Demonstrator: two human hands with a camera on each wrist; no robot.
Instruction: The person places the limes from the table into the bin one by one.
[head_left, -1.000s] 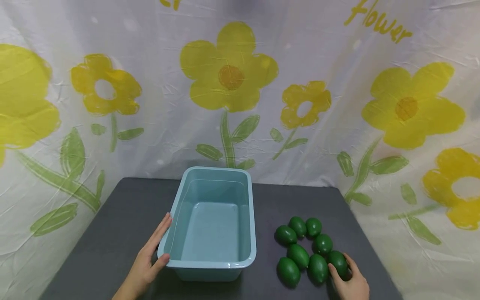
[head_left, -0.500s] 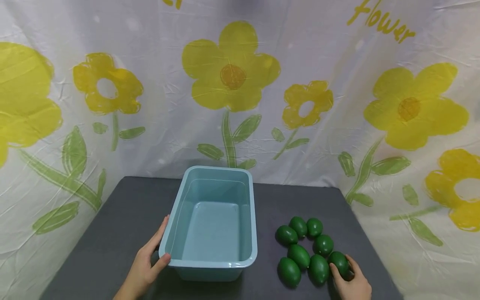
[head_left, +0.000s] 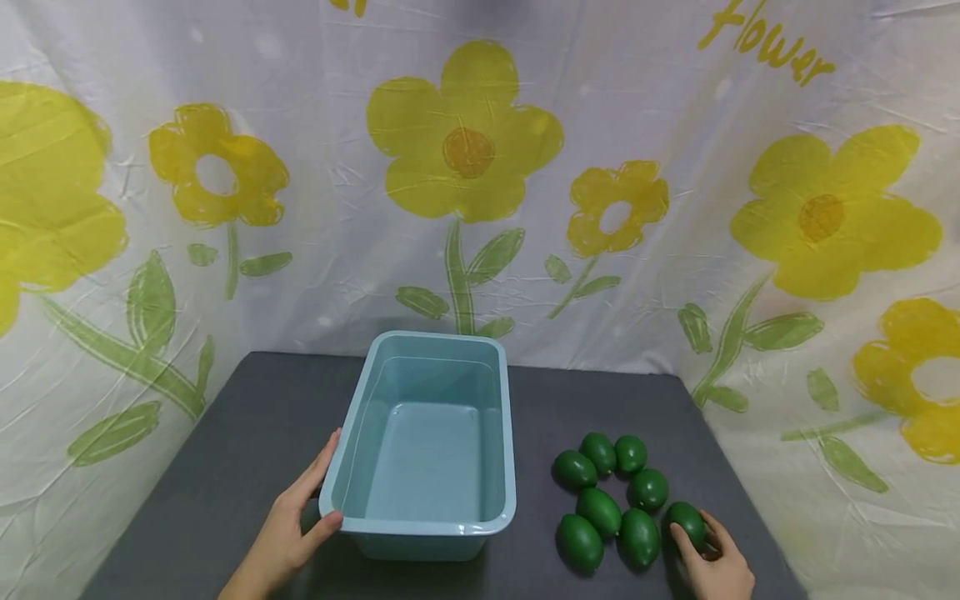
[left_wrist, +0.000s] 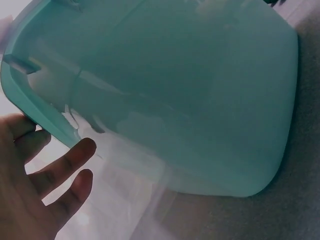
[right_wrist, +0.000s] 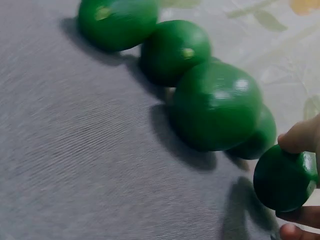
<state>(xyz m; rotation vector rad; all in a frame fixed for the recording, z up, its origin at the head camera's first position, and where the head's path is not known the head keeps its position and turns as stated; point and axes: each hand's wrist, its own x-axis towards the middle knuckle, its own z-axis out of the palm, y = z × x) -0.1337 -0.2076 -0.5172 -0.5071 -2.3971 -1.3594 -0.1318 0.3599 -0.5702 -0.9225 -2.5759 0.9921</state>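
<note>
My right hand (head_left: 723,570) pinches a dark green lime (head_left: 686,525) between thumb and fingers at the right end of a group of limes. In the right wrist view the held lime (right_wrist: 283,178) stands a little apart from the others, its shadow on the cloth beside it. My left hand (head_left: 283,523) rests against the near-left corner of a light blue plastic basin (head_left: 416,528), thumb at the front rim and straight fingers along the left side. From the left wrist, the hand (left_wrist: 35,185) shows spread fingers, some touching the basin's rim. Nothing lies in the basin.
Several more limes lie close together right of the basin, among them a near-left lime (head_left: 580,542) and a far lime (head_left: 631,452). A dark grey cloth (head_left: 285,392) covers the table. Behind and at both sides hangs a white curtain (head_left: 322,167) with yellow flowers.
The right hand has drawn its lime slightly to the right, opening a gap to the neighbouring limes. The left hand and basin stay in place; the head view shifts slightly.
</note>
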